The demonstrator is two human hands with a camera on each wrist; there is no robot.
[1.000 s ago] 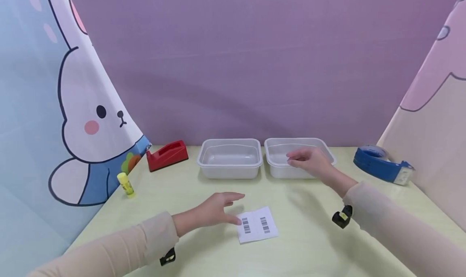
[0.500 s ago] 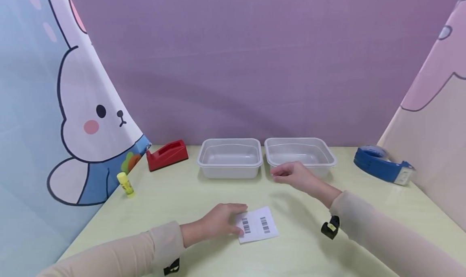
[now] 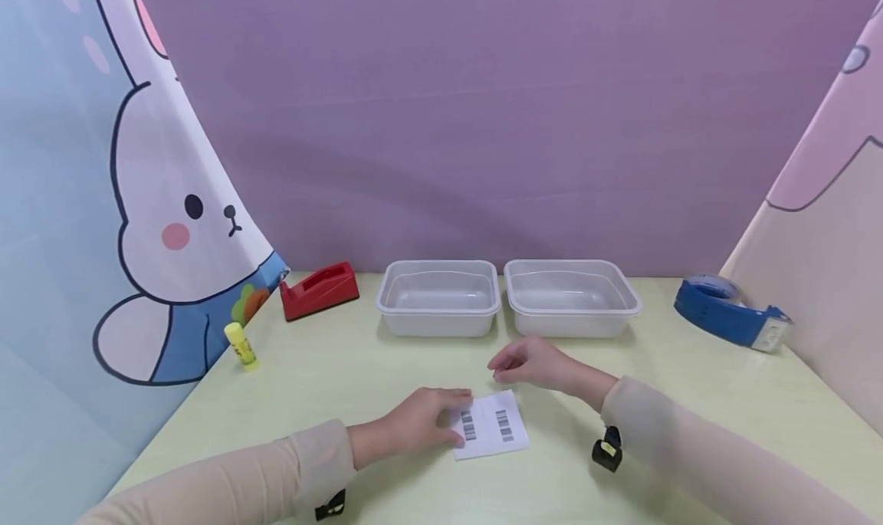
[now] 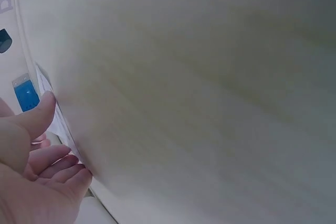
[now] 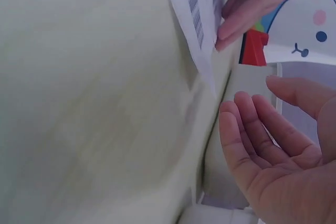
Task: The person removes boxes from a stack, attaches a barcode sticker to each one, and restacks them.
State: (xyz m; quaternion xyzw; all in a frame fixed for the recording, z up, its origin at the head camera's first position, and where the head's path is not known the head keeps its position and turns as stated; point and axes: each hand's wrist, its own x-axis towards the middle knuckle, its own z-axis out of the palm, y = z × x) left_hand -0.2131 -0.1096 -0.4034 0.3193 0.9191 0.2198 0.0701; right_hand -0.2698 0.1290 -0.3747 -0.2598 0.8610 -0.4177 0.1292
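Note:
A small white sheet of paper [image 3: 488, 427], printed with barcode-like strips, lies on the table in the head view. My left hand [image 3: 417, 419] is at its left side, thumb and fingers spread apart at the sheet's edge and overlapping it. Beyond the sheet's upper right corner hovers my right hand [image 3: 534, 365], its fingers loosely bent with nothing between them. The right wrist view shows that right hand [image 5: 278, 140] palm up to the camera, with the printed sheet [image 5: 194, 19] near the other hand. In the left wrist view the left hand [image 4: 44, 166] borders the paper's thin edge.
Two white plastic tubs, the left tub [image 3: 438, 324] and the right tub [image 3: 572, 324], stand side by side at the back. A red tape dispenser [image 3: 320, 291] and yellow glue stick [image 3: 241, 346] are on the left. At right lies a blue tape dispenser [image 3: 727, 314].
My right hand has come from over the right tub down and left towards the paper. My left hand has shifted slightly right and down onto the sheet's left edge.

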